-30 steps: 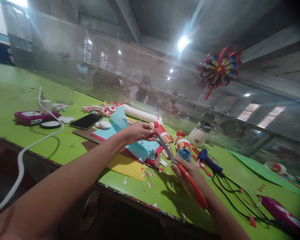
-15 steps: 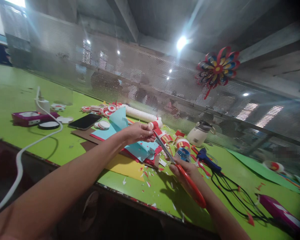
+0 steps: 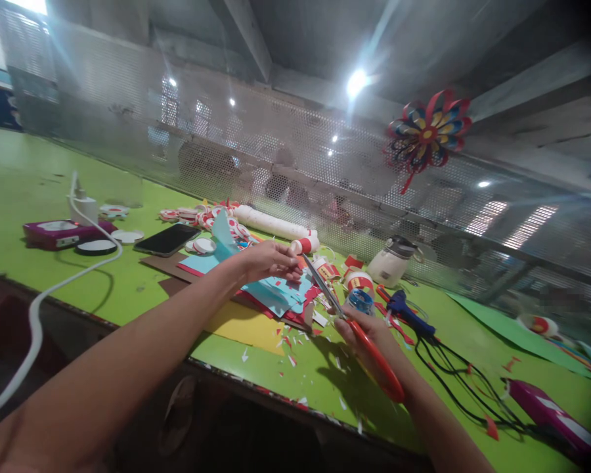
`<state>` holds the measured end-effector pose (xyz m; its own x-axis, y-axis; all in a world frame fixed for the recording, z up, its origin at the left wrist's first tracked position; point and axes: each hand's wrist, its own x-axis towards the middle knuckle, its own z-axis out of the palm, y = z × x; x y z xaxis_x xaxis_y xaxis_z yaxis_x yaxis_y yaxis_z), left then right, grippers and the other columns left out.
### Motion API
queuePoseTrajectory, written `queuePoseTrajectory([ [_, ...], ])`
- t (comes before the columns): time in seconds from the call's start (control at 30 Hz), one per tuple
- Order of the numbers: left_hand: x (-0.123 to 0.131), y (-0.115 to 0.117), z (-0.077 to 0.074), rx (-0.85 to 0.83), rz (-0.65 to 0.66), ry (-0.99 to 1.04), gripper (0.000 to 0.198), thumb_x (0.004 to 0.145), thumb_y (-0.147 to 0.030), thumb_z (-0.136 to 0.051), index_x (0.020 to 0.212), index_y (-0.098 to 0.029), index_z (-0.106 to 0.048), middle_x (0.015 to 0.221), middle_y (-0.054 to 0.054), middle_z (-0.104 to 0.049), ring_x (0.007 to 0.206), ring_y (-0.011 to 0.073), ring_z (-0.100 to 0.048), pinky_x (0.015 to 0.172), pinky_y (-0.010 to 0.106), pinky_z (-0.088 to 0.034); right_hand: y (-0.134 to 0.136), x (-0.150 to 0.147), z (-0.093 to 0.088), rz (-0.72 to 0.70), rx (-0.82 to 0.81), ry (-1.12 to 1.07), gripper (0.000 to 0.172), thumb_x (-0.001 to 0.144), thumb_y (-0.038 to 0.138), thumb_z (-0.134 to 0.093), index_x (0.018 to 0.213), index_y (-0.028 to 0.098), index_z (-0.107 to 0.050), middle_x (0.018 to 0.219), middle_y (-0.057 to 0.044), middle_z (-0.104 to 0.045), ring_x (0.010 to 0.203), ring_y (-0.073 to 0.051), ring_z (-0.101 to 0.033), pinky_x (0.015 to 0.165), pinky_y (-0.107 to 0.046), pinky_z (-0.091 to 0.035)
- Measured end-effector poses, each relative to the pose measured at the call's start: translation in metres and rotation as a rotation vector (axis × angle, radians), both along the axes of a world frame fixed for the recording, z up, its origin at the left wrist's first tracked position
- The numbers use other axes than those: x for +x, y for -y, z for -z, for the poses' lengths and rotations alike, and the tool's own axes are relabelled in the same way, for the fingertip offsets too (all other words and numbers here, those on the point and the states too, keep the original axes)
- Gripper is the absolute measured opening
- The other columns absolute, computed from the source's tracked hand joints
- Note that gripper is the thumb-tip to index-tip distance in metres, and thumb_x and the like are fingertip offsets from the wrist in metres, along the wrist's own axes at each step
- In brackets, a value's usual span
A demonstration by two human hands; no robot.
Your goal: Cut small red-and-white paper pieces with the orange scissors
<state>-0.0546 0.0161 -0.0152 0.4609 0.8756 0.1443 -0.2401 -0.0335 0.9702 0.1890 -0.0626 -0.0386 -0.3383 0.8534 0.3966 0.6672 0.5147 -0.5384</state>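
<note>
My right hand (image 3: 367, 328) grips a pair of scissors (image 3: 377, 361) by its orange-red handles. The blades point up and left, their tips close to my left fingertips, and look nearly together. My left hand (image 3: 276, 261) has its thumb and fingers pinched together above the light blue paper (image 3: 270, 295). What lies in that pinch, if anything, is too small to make out. Just beyond the fingertips is a red-and-white paper roll (image 3: 303, 246). Red and white paper scraps (image 3: 291, 360) lie scattered below the hands.
A phone (image 3: 167, 240), a purple power strip (image 3: 62, 233) and a white cable lie left. Red-and-white paper pieces (image 3: 197, 215) and a white tube (image 3: 276, 222) lie behind. To the right are a blue glue gun (image 3: 410, 314), tape roll (image 3: 360, 301), jug (image 3: 391, 263) and green sheet (image 3: 512, 335).
The red strip by my left fingertips no longer shows there. The raised blue paper flap now looks narrower and leans further left. My right hand and the scissors have barely moved.
</note>
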Motion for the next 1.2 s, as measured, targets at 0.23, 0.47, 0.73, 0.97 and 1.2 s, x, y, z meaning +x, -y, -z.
queuePoseTrajectory([
  [0.23,-0.007,-0.016,0.010,0.202,-0.297,-0.509,0.014,0.070,-0.021,-0.057,0.061,-0.011,-0.060,0.053,0.004,-0.060,0.046,0.0095,-0.051,0.046,0.022,-0.035,-0.003,0.003,0.000,0.023,-0.012,-0.016,0.038,0.079,0.045,-0.052,0.094,0.014,-0.068,0.056,0.000,-0.057,0.044,-0.012,-0.046,0.039,-0.021,-0.037],
  [0.47,-0.016,-0.026,0.018,0.257,-0.356,-0.835,0.011,0.055,-0.017,-0.065,0.045,-0.015,-0.061,0.037,-0.001,-0.052,0.042,0.0100,-0.045,0.046,0.022,-0.029,-0.006,0.006,0.001,0.022,0.000,-0.005,0.039,0.078,0.048,-0.052,0.092,0.015,-0.069,0.063,-0.002,-0.060,0.054,-0.015,-0.051,0.048,-0.024,-0.042],
  [0.73,-0.012,-0.026,0.020,0.320,-0.460,-1.024,0.022,0.055,-0.017,-0.064,0.035,-0.018,-0.056,0.031,-0.002,-0.047,0.041,0.0107,-0.043,0.048,0.023,-0.027,-0.004,0.005,0.003,0.029,0.022,0.033,0.041,0.079,0.048,-0.051,0.093,0.015,-0.068,0.058,-0.001,-0.060,0.050,-0.015,-0.051,0.045,-0.023,-0.042],
  [0.97,-0.017,-0.029,0.020,0.433,-0.548,-1.061,0.015,0.053,-0.016,-0.066,0.041,-0.017,-0.058,0.037,0.000,-0.048,0.049,0.0146,-0.047,0.052,0.025,-0.027,-0.004,0.007,-0.001,0.049,0.029,0.055,0.044,0.079,0.049,-0.050,0.094,0.012,-0.069,0.067,-0.004,-0.064,0.058,-0.018,-0.056,0.050,-0.025,-0.043],
  [1.2,0.006,-0.028,0.027,0.613,-0.620,-1.105,0.018,0.071,-0.028,-0.054,0.063,-0.016,-0.065,0.061,0.006,-0.060,0.062,0.0177,-0.052,0.058,0.026,-0.030,-0.002,0.005,-0.003,0.070,0.040,0.048,0.043,0.080,0.047,-0.049,0.095,0.011,-0.067,0.065,-0.003,-0.062,0.055,-0.016,-0.053,0.053,-0.025,-0.042],
])
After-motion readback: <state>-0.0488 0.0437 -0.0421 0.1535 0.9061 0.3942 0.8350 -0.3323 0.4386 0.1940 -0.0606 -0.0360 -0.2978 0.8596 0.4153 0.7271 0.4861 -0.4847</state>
